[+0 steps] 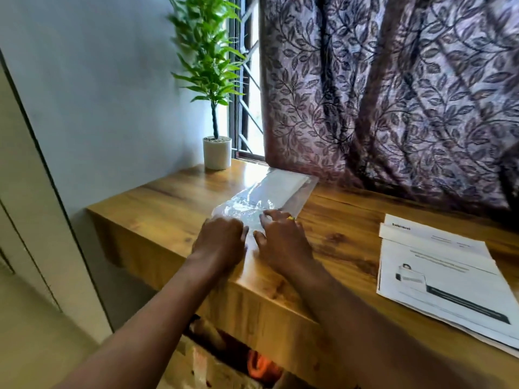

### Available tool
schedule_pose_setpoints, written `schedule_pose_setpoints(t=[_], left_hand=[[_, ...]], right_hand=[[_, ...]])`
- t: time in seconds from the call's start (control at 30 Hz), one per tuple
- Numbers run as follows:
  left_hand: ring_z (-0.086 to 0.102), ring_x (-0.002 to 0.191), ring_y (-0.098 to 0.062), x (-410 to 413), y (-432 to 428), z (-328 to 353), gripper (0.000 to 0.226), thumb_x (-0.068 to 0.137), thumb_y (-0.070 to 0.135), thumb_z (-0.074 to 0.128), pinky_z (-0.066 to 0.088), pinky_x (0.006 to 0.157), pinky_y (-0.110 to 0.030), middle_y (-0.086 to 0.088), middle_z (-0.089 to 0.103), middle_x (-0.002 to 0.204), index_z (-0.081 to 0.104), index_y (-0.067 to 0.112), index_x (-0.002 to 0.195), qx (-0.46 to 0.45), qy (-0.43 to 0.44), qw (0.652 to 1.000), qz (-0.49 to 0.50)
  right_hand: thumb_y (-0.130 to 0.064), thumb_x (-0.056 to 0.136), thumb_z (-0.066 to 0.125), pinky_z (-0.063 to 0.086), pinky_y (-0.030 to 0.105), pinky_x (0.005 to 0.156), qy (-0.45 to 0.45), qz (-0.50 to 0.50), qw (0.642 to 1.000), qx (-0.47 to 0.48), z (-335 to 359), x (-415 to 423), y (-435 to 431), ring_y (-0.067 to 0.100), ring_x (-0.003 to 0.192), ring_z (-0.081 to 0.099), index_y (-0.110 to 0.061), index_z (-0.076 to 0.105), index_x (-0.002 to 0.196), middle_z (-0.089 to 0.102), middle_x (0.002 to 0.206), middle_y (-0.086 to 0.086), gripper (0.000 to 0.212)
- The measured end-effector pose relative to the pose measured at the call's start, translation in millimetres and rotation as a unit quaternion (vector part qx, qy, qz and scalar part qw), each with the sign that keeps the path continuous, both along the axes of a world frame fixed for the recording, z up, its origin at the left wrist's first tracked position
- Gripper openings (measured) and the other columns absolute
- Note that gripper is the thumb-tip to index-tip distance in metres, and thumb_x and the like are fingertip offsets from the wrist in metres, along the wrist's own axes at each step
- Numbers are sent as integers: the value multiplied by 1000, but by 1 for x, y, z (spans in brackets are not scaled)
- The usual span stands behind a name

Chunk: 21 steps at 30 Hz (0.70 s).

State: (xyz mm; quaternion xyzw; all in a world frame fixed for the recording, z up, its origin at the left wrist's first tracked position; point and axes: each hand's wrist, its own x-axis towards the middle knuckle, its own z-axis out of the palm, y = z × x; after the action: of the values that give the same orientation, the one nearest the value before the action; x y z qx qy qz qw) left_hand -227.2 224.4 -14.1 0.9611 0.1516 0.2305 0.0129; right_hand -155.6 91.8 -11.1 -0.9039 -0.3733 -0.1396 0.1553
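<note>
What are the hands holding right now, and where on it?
The clear plastic bag, at its near end: left hand and right hand have fingers on it; pinching or pressing, unclear.
</note>
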Motion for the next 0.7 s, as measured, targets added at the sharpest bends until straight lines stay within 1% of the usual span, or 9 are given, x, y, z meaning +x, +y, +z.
schedule_pose_setpoints(t=[0.1,0.13,0.2,0.3,0.37,0.47,0.53,0.6,0.7], left_hand=[[60,104,-30,10,0,-1,24,95,35,53,49,88,-37,-7,67,105,69,18,104,52,11,999,-3],[59,106,-29,14,0,-1,22,93,32,56,49,90,-38,-6,66,106,68,20,107,49,13,999,-7],[56,109,-29,17,4,-1,26,90,24,59,49,92,-39,-4,63,107,67,22,115,24,13,1000,-12],[55,109,-29,21,6,-7,34,92,20,56,49,91,-40,-4,60,110,64,25,124,9,10,1000,-10],[55,108,-29,20,6,-9,39,94,20,55,47,90,-41,-4,60,112,61,26,131,25,9,1000,1],[59,103,-27,22,2,-7,33,91,23,56,46,87,-40,-3,62,108,65,25,122,64,12,998,17],[60,100,-26,27,2,-6,35,89,22,59,48,88,-39,-4,62,106,63,23,123,70,14,997,14],[59,104,-26,35,4,-6,47,85,19,66,50,89,-37,-4,61,112,58,21,131,32,13,999,-29],[56,115,-25,50,9,0,55,78,13,77,50,94,-32,-5,59,125,60,16,131,-14,36,994,-105]], right_hand=[[-35,99,53,29,41,117,25,-2,999,20,-1,5,1,23,146,33,-21,40,153,34,161,-2,58],[-33,98,54,29,42,117,29,4,999,28,-1,7,2,22,147,32,-24,43,151,32,162,-4,56],[-31,95,57,31,44,115,25,26,998,42,-1,8,3,20,147,32,-31,56,139,33,161,-7,44],[-35,96,54,28,45,114,16,35,999,5,-4,9,5,20,148,29,-31,67,124,33,162,-6,31],[-39,98,49,26,46,115,16,19,999,-22,-4,11,7,22,148,31,-26,66,128,36,161,-2,36],[-41,100,48,28,45,116,26,-3,999,-21,-2,13,9,24,145,37,-19,51,145,42,157,2,50],[-37,100,49,30,45,116,31,1,1000,-2,-1,12,10,25,144,38,-17,44,150,41,157,2,54],[-29,99,52,31,44,115,35,10,999,20,-2,13,10,24,145,37,-18,42,152,39,159,0,55],[-18,93,58,35,42,115,49,25,998,37,-2,18,9,23,144,40,-20,42,153,39,159,-2,62]])
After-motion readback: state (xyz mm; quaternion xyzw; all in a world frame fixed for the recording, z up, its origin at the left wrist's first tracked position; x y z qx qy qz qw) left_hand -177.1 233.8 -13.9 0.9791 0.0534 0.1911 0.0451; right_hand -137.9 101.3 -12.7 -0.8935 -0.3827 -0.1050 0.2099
